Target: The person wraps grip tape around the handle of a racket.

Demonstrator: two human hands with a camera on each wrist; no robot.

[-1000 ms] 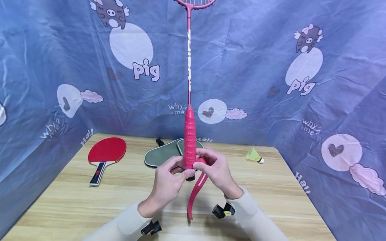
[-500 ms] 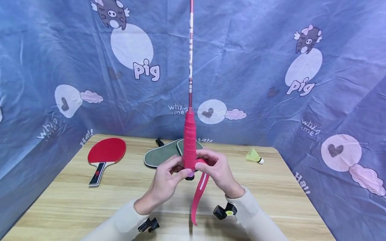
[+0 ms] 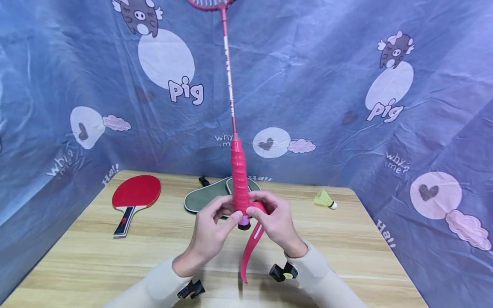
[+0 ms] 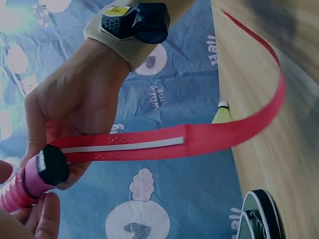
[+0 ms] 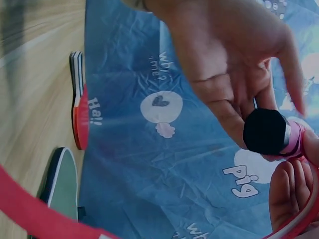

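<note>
A badminton racket (image 3: pixel 229 72) stands nearly upright in front of me, its top leaning left and its head cut off by the frame. Red overgrip tape winds in ridges around the handle (image 3: pixel 239 175). Below the last turn a pinkish-purple strip and the black butt cap (image 5: pixel 265 132) show. My left hand (image 3: pixel 209 231) holds the handle low on its left side, thumb and fingers around it. On the other side, my right hand (image 3: pixel 279 220) pinches the tape against the handle. The loose tail of the overgrip (image 4: pixel 214 138), with a white strip along it, hangs and curves down toward the table.
At the table's left lies a red table tennis bat (image 3: pixel 136 191). A green bat case (image 3: pixel 206 195) lies at the back middle, behind my hands. A yellow shuttlecock (image 3: pixel 325 199) rests at the back right of the wooden table (image 3: pixel 96 265). Blue printed cloth (image 3: pixel 327 98) surrounds it.
The racket has turned and tipped; its head is back in view and leans left. More of the purple strip above the butt cap shows than a second ago. Both hands keep their hold.
</note>
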